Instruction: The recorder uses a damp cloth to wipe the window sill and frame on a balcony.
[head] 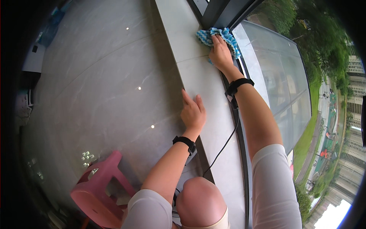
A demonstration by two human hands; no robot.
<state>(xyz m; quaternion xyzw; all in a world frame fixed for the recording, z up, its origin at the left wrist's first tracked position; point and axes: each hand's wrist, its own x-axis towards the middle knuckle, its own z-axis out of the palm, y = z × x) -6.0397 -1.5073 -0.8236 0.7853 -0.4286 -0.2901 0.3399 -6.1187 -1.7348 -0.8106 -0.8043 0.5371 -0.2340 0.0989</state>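
My right hand presses a crumpled blue-and-white patterned cloth into the far corner of the pale tiled window sill. The cloth bunches against the dark metal window frame, beside the post. Nearer to me, my left hand rests at the inner edge of the same sill with its fingers apart and holds nothing. Black bands circle both wrists, and a thin black cable runs down from the right one across the sill. My bare knee is below, close to the ledge.
A pink plastic stool stands on the grey tiled floor at lower left. Along the far left are a large blue water bottle and a white box-like unit. Outside the window, a glass panel juts out above greenery.
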